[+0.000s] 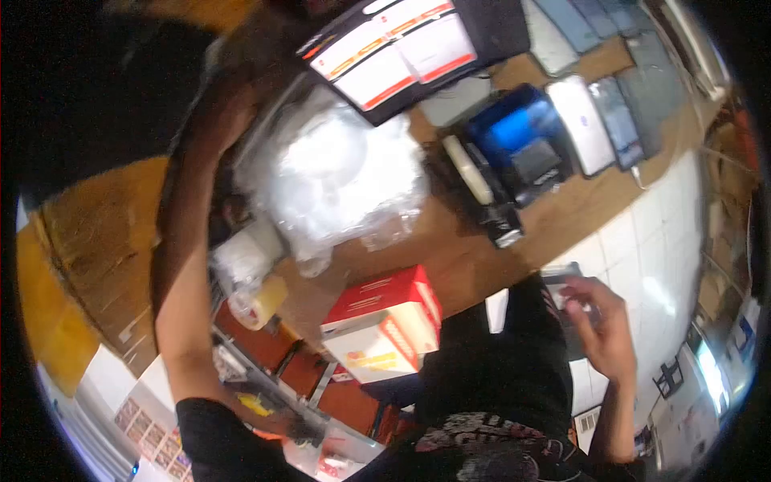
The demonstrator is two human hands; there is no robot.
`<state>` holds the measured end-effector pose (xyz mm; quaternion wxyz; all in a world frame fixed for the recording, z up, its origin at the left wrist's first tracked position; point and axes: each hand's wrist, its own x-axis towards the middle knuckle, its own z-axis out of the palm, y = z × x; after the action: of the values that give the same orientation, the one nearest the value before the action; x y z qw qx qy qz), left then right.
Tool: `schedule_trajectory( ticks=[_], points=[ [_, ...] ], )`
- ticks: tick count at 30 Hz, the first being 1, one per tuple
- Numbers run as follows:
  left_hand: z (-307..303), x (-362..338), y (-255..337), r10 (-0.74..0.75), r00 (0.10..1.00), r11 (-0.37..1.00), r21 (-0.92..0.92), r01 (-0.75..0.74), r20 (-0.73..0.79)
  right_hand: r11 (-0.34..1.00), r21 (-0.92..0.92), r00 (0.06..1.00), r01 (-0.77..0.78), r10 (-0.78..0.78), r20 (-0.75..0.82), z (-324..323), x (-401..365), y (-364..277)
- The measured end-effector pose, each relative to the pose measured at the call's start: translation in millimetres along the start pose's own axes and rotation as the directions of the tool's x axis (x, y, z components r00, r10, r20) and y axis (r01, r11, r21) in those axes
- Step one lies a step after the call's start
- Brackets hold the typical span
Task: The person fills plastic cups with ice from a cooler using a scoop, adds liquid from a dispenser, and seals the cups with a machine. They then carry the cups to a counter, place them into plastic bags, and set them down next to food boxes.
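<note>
My left hand (233, 108) reaches to the far left side of the table, beside a big bundle of clear plastic wrap (337, 173). Shadow and blur hide its fingers, so what it holds, if anything, does not show. Off the table's near right edge hangs my right hand (601, 325), fingers loosely bent and apart, with nothing visible in them. Below it is a grey flat-topped object (572, 341), partly covered by the hand. A red and white box (381, 325) stands at the near table edge, close to my body.
Tape rolls (259, 304) lie left of the box. Behind the plastic is a black panel with white-orange labels (401, 60). Rightward are a blue glossy item (514, 128), a white phone (580, 124) and a dark phone (618, 120) with a cable. A glass case (321, 394) stands below.
</note>
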<state>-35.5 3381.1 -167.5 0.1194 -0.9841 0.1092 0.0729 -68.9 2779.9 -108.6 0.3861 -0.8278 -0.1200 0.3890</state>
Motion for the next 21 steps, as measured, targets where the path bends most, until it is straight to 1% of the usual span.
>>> schedule_trajectory(
  ticks=[1, 2, 3, 4, 5, 6, 7, 8, 9, 10, 12, 13, 15, 16, 17, 18, 19, 21],
  points=[
    [-17, 9, 14, 0.008, 1.0, 1.0, -0.026, -0.009, -0.029, 1.0, 0.008, 1.0, -0.015, 0.015, 0.01, 0, -2, 2],
    [-38, 16, 25, -0.119, 0.991, 0.993, 0.019, 0.118, 0.057, 1.0, -0.018, 1.0, 0.009, -0.009, -0.009, 1, -4, 8],
    [-50, 22, 35, -0.245, 0.96, 0.969, 0.077, 0.236, 0.138, 1.0, -0.014, 1.0, -0.01, 0.01, -0.005, 0, -6, 7],
    [-51, 27, 41, -0.234, 0.965, 0.972, 0.058, 0.229, 0.116, 1.0, 0.014, 1.0, -0.027, 0.027, -0.004, -3, -8, 4],
    [-48, 28, 41, -0.274, 0.951, 0.962, 0.052, 0.269, 0.145, 0.998, 0.046, 0.999, -0.039, 0.039, -0.001, -5, -8, 1],
    [-43, 27, 37, -0.312, 0.934, 0.95, 0.048, 0.308, 0.175, 0.999, 0.034, 0.999, -0.036, 0.036, 0.002, -8, -10, 0],
    [-31, 21, 31, -0.303, 0.94, 0.953, 0.035, 0.301, 0.157, 0.999, 0.025, 0.999, -0.04, 0.04, -0.02, -11, -12, 2],
    [-10, 11, 19, -0.223, 0.975, 0.974, 0.03, 0.223, 0.002, 1.0, -0.008, 1.0, -0.006, 0.006, -0.014, -14, -13, 5],
    [7, 5, 9, -0.14, 0.979, 0.988, 0.039, 0.147, -0.149, 0.999, -0.04, 1.0, 0.027, -0.027, -0.002, -16, -14, 7],
    [17, 3, -1, -0.136, 0.978, 0.989, 0.036, 0.144, -0.16, 0.999, -0.028, 1.0, 0.019, -0.019, -0.005, -18, -15, 8],
    [27, -6, -16, -0.052, 0.967, 0.999, -0.023, 0.048, -0.25, 1.0, -0.019, 1.0, 0.001, -0.002, -0.009, -21, -17, 12],
    [26, -9, -17, -0.055, 0.968, 0.998, -0.014, 0.053, -0.243, 1.0, -0.006, 1.0, -0.015, 0.015, -0.003, -20, -18, 14],
    [24, -14, -23, -0.077, 0.97, 0.97, -0.24, 0.02, -0.231, 1.0, 0.002, 1.0, 0.002, -0.002, -0.005, -18, -18, 17],
    [24, -16, -23, -0.08, 0.971, 0.972, -0.232, 0.027, -0.225, 1.0, 0.002, 1.0, 0.008, -0.008, -0.018, -17, -18, 17],
    [24, -18, -22, -0.271, 0.963, 0.9, -0.36, 0.247, -0.017, 1.0, 0.008, 1.0, 0.017, -0.017, -0.012, -17, -19, 18],
    [23, -21, -23, -0.419, 0.884, 0.771, -0.432, 0.467, 0.208, 1.0, 0.011, 1.0, 0.01, -0.01, -0.003, -16, -19, 18],
    [15, -23, -22, -0.424, 0.881, 0.775, -0.42, 0.473, 0.21, 1.0, 0.017, 1.0, 0.002, -0.002, 0.006, -15, -19, 19],
    [1, -31, -18, -0.443, 0.891, 0.869, -0.293, 0.398, -0.103, 1.0, 0.014, 1.0, 0.023, -0.023, 0.012, -15, -20, 19]
  ],
)
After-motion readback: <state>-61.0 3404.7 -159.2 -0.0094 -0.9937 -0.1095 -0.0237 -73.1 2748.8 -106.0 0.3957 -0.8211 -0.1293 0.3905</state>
